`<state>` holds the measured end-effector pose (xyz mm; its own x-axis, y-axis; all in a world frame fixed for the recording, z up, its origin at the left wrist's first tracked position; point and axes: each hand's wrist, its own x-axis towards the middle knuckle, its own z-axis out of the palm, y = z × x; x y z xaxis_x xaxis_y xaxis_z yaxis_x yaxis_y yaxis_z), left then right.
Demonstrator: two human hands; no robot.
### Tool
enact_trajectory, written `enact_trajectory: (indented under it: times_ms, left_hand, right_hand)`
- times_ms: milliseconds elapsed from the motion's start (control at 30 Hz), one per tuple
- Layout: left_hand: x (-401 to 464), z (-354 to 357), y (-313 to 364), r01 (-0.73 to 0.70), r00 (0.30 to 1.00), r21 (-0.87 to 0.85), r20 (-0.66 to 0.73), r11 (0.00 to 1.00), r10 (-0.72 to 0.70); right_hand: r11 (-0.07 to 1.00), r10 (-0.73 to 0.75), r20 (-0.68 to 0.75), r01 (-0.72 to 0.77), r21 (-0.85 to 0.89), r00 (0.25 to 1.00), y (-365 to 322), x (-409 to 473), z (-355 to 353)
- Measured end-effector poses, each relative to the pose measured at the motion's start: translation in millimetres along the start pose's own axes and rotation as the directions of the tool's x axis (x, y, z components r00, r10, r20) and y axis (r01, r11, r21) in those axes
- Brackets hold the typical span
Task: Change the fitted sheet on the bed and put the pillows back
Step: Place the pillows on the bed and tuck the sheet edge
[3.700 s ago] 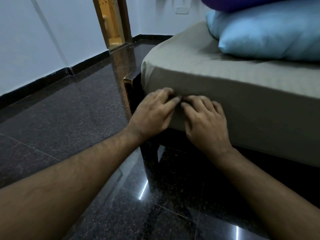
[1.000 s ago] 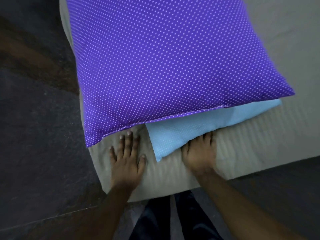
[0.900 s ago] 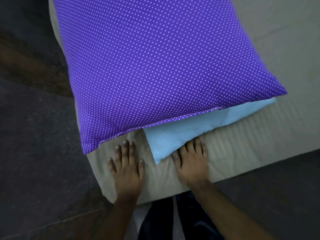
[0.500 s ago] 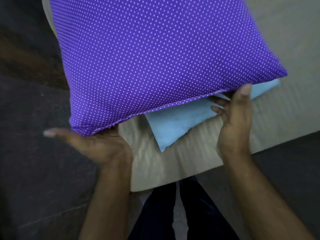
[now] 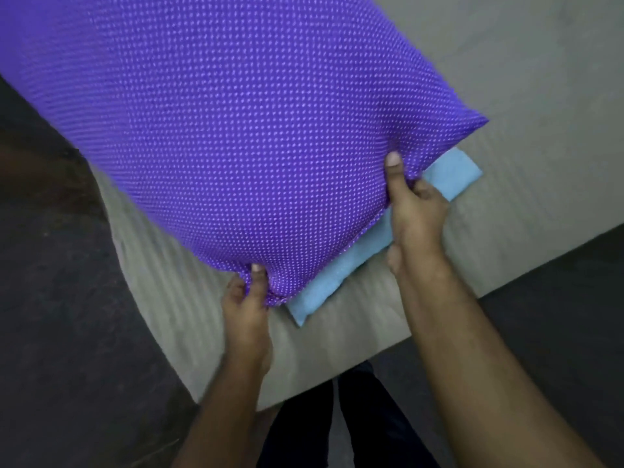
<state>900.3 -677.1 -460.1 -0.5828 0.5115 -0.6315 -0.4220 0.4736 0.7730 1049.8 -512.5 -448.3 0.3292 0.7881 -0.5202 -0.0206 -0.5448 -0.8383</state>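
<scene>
The left hand point(image 5: 248, 310) pinches the near left corner of the purple dotted pillow point(image 5: 236, 130), thumb on top and the fingers point(image 5: 234, 287) curled beneath the seam. The pillow is raised clear of the bed, tilted, and covers most of the view; the hold is on fabric only, so the filling may sag and the corner may slip out of the pinch if the pillow is swung quickly. Beneath it lies the light blue pillow point(image 5: 337, 282), flat on the fitted sheet point(image 5: 540, 79) and projecting toward the near edge; a trailing seam could drag it off the bed. The right hand point(image 5: 417, 214) grips the near right edge of the purple pillow, thumb pressed into the cover and fingers folded under. An uneven pull between the two hands could twist the pillow. The grey-beige sheet appears taut over the mattress, with faint stripes. The dark polished floor point(image 5: 67, 315) surrounds the bed corner, and the person's dark trousers point(image 5: 337, 417) stand against the near edge.
</scene>
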Motion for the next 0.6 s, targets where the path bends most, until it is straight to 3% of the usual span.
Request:
enact_trajectory:
  times_ms: [100,300,367,433,500,600]
  left_hand:
    - [12.8,-0.6,3.0,0.053,0.995,-0.060,0.089,0.997,-0.048]
    - [27.9,33.4,21.7,-0.014,0.989,-0.034,0.148,0.999,0.018]
    - [27.7,45.6,30.2,-0.038,0.992,-0.018,0.116,0.999,0.039]
    - [26.9,50.1,36.4,-0.096,0.988,0.003,0.126,0.995,0.095]
    - [25.3,47.9,38.4,-0.175,0.970,0.032,0.176,0.984,0.167]
    - [18.1,35.8,38.5,-0.201,0.951,0.044,0.249,0.979,0.184]
  right_hand:
    - [0.999,-0.001,-0.024,0.000,-0.039,1.000,9.8,4.4,2.1]
    - [0.998,0.058,-0.127,-0.060,-0.012,0.990,-10.8,7.4,18.5]
    - [0.990,0.120,-0.042,-0.122,-0.066,0.992,-29.2,-11.4,21.7]
    - [0.986,0.157,0.131,-0.148,-0.073,0.979,-40.6,-30.6,25.0]
    - [0.995,0.096,0.209,-0.086,-0.057,0.973,-46.9,-47.6,29.0]
    - [0.995,-0.075,0.149,0.083,-0.050,0.986,-46.8,-48.1,32.2]
